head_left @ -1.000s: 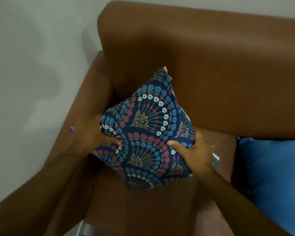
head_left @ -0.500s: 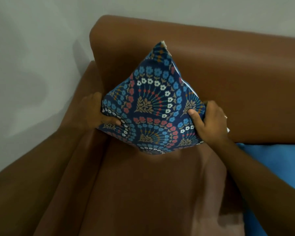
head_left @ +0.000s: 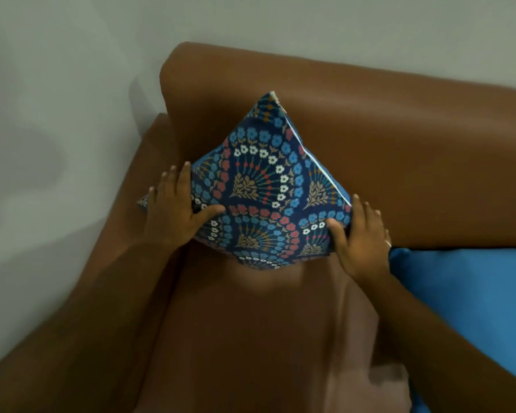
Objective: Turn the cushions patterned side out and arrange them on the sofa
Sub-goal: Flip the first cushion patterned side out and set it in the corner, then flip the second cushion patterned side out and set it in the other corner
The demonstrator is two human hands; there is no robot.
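A pale wall (head_left: 72,114) backs the brown sofa (head_left: 399,162). I see the patterned cushion (head_left: 268,189) standing on one corner in the sofa's left corner, against the backrest. My left hand (head_left: 173,210) lies flat on its left edge, fingers spread; my right hand (head_left: 358,234) flat on its right. The seat in front is free. A blue cushion (head_left: 465,299) runs off frame right.

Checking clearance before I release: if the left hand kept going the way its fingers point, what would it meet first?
Probably the sofa backrest: the left hand, flat on the patterned cushion, points up-screen toward it. Depth is unclear.
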